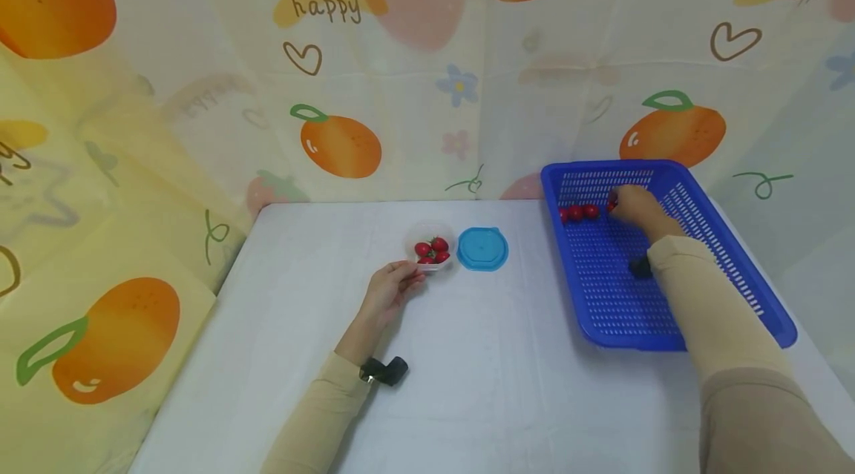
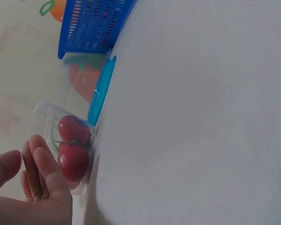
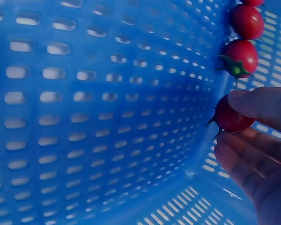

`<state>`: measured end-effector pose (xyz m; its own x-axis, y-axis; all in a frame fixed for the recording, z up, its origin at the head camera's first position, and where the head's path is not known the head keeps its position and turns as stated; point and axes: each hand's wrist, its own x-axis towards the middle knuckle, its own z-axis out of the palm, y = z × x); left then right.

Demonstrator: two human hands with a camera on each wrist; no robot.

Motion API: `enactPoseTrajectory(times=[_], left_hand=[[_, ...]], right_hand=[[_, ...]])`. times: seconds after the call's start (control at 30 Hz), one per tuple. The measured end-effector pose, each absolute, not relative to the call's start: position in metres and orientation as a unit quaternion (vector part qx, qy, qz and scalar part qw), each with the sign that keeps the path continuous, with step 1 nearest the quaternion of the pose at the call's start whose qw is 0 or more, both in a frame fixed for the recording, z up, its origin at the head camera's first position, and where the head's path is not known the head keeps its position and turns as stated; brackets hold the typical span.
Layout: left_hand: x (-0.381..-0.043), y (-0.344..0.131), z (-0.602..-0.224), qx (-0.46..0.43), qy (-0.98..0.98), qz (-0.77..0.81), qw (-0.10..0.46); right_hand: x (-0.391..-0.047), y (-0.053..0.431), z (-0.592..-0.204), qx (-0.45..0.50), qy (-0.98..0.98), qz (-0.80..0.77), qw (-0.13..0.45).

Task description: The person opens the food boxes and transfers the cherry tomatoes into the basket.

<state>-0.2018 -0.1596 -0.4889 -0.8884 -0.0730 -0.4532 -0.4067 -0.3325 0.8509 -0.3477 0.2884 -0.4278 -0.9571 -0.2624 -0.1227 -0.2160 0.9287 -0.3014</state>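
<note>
In the blue basket, my right hand [image 1: 634, 208] pinches a cherry tomato [image 3: 232, 115] between thumb and fingers. Its green stem end points away from the palm. Beside it, several red cherry tomatoes [image 1: 576, 213] line up along the basket's far wall. My left hand [image 1: 392, 287] holds the near rim of a small clear plastic container [image 2: 51, 117], thumb and fingertips close together there. Several cherry tomatoes [image 2: 73, 161] with green stems lie inside the container. Part of the container's wall is hidden behind the left fingers.
A light blue lid [image 1: 483, 248] lies flat just right of the container. The perforated blue basket [image 1: 581, 303] stands at the table's right side. White cloth covers the table [image 1: 467, 385], and a fruit-patterned curtain [image 1: 414, 88] hangs behind it.
</note>
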Motion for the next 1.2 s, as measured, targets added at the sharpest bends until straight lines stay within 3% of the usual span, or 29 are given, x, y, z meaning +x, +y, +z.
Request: enactPoseTrajectory(times=[0.8, 1.03, 1.2], left_hand=[[-0.201, -0.156, -0.487, -0.214, 0.569, 0.787, 0.106], [-0.2, -0.156, -0.487, -0.223, 0.568, 0.785, 0.112], [-0.2, -0.155, -0.485, -0.226, 0.566, 0.785, 0.109]], right_hand=[[-0.347, 0.287, -0.44, -0.12, 0.973, -0.181, 0.077], [-0.344, 0.286, -0.429, -0.1, 0.97, -0.203, 0.084], [-0.344, 0.282, -0.418, -0.094, 0.967, -0.229, 0.057]])
